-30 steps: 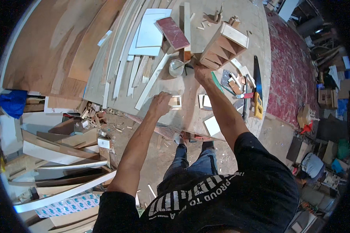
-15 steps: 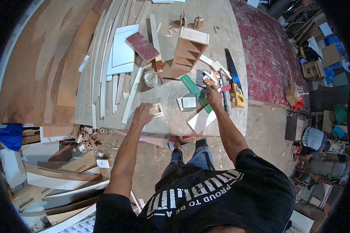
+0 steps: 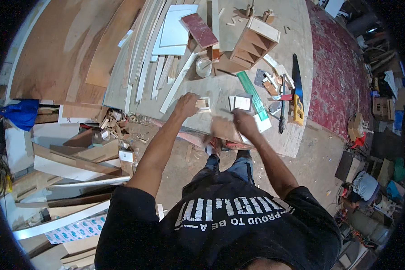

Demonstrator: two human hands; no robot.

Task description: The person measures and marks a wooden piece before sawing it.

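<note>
My left hand is closed at the left side of a small square wooden frame lying on the table near its front edge. My right hand grips a flat brown piece, smeared by motion so I cannot tell its kind. That piece is over the table's front edge, right of the frame and apart from it. Just beyond the right hand are a pale square block and a green ruler.
On the table's right lies a handsaw with a yellow handle, beside wood scraps. Farther back stand a small wooden shelf unit and a jar. Long wood strips and a dark red board lie left.
My right hand has come from the scraps by the saw toward the table's front edge, now carrying the brown piece. My left hand stays at the frame. The whole view has shifted.
</note>
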